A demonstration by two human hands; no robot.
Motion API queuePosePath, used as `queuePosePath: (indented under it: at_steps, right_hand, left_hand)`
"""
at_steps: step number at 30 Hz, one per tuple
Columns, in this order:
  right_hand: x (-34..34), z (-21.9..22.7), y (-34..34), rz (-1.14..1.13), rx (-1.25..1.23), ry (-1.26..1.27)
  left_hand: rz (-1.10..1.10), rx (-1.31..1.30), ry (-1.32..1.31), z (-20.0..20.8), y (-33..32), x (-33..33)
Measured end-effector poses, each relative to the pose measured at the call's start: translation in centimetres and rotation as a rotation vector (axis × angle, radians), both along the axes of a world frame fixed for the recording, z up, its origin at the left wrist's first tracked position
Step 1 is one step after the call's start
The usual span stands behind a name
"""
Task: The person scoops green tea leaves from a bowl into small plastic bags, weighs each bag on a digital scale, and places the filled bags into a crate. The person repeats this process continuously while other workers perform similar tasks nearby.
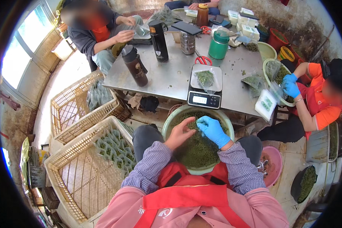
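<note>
My bare left hand [181, 133] hovers over a pale green basin [166, 128] filled with small green plant bits [195, 152]. Its thumb and fingers are curved and apart, with nothing visible between them. Close beside it, my right hand [213, 131] in a blue glove has its fingertips bunched together; whatever they may hold is too small to make out. Just beyond the basin, a digital scale [204, 99] stands at the table's near edge. On its pan lies a clear plastic bag [206, 78] with green plant bits inside.
Left of me, a cream plastic crate [70, 178] holds rows of filled bags [116, 150]; another crate [79, 117] stands behind it. The metal table [167, 78] bears bottles, red scissors [203, 60] and a green jar [219, 45]. Co-workers sit left, right and at the far side.
</note>
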State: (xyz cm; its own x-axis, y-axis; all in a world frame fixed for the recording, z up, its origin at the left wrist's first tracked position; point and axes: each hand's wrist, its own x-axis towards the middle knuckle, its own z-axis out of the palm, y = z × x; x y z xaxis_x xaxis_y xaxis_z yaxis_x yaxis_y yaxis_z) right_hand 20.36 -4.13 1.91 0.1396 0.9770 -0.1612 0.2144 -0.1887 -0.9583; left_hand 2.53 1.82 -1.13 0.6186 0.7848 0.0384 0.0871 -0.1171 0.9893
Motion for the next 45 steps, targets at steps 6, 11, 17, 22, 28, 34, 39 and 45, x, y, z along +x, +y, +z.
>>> queuePosePath:
  at_steps: [6, 11, 17, 22, 28, 34, 39, 45]
  right_hand:
    - [2.6, 2.7, 2.5, -0.104, 0.103, -0.621]
    - [5.2, 1.8, 8.1, -0.132, 0.029, -0.884]
    - [5.7, 0.3, 7.3, -0.251, 0.156, -0.718]
    - [4.8, 0.0, 4.7, -0.360, 0.187, -0.291]
    - [4.6, 1.0, 7.0, -0.304, 0.183, -0.901]
    - [5.6, -1.3, 6.7, -0.472, 0.272, -0.212]
    - [5.2, -2.6, 7.1, -0.539, 0.294, -0.022]
    - [6.1, -1.8, 8.0, -0.578, 0.259, 0.125]
  left_hand:
    - [-0.029, -0.185, 0.043, -3.0, 0.7, -1.2]
    - [0.040, -0.022, 0.202, -2.0, 1.0, -0.9]
    - [0.045, 0.018, 0.270, -2.9, 1.1, -1.2]
    - [0.079, 0.104, 0.213, -3.1, 0.7, -0.7]
    - [0.049, 0.155, 0.238, -3.0, 0.8, -0.7]
    - [-0.010, 0.465, 0.369, -1.9, 0.8, -0.3]
    - [-0.004, 1.017, 0.511, 3.5, 3.2, 6.5]
    - [-0.030, 1.075, 0.793, 4.4, 7.3, 11.0]
